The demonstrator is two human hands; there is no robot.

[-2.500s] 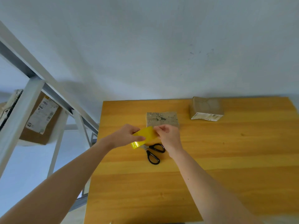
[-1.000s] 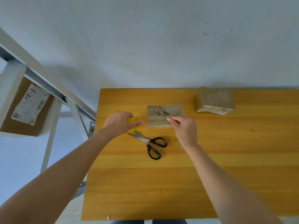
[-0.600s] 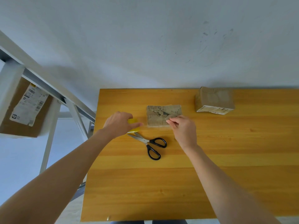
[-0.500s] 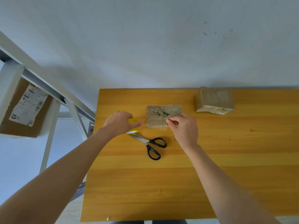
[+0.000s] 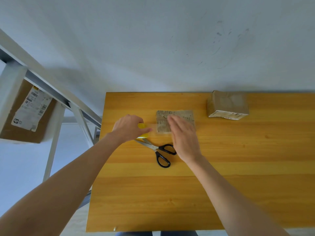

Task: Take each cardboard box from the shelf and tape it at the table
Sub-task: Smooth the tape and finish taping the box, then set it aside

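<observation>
A small flat cardboard box (image 5: 180,114) lies near the back middle of the wooden table (image 5: 221,184). My left hand (image 5: 129,128) is closed on a yellow tape roll (image 5: 142,128) just left of the box. A clear strip of tape runs from the roll across the box. My right hand (image 5: 183,133) lies flat with fingers together on the box's top, covering its front right part. A second taped cardboard box (image 5: 227,104) with a white label stands at the back right.
Black-handled scissors (image 5: 158,150) lie on the table just in front of my hands. A white metal shelf (image 5: 51,87) stands to the left, holding a large labelled cardboard box (image 5: 25,113). A grey wall rises behind the table.
My right hand has gone from pinching the tape end over the box to lying flat on the box top. The left hand has stayed on the roll left of the box.
</observation>
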